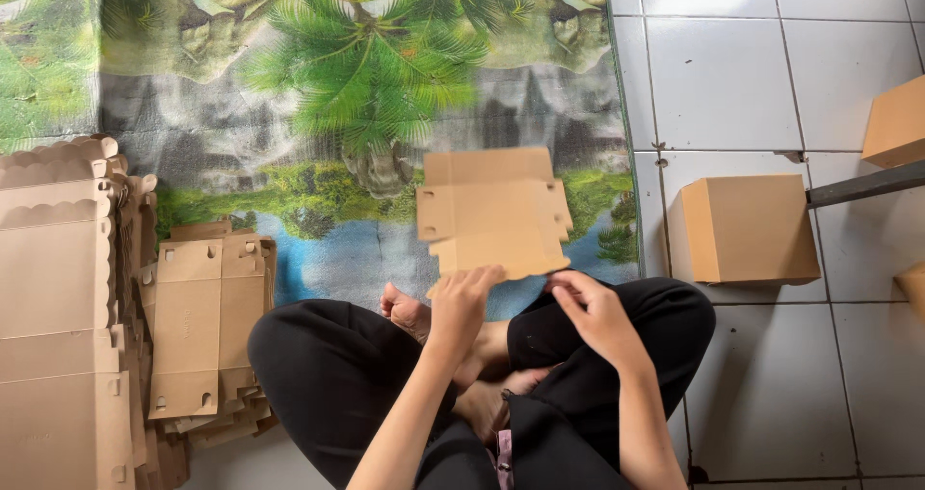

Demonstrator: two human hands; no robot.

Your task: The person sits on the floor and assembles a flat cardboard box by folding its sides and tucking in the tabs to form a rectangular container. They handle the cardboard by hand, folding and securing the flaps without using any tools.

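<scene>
Brown card blank [494, 211] is held flat above the lap, pinched at its near edge by left hand [461, 302], fingers closed on it. Right hand [593, 309] touches the same edge; its grip appears loose. Left of the fingers lie stacked blanks [202, 326]; right, beyond them, a folded box [743, 228].

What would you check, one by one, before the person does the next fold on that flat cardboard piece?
1. Flat box blank held at its near edge by the left hand: ok.
2. Right hand gripping the blank: cannot tell, it only meets the edge.
3. Blank free of the patterned mat: ok, raised above the lap.
4. More blanks within reach: ok, stack of blanks lies on the left.
5. Finished box set aside: ok, on the tiled floor.
</scene>
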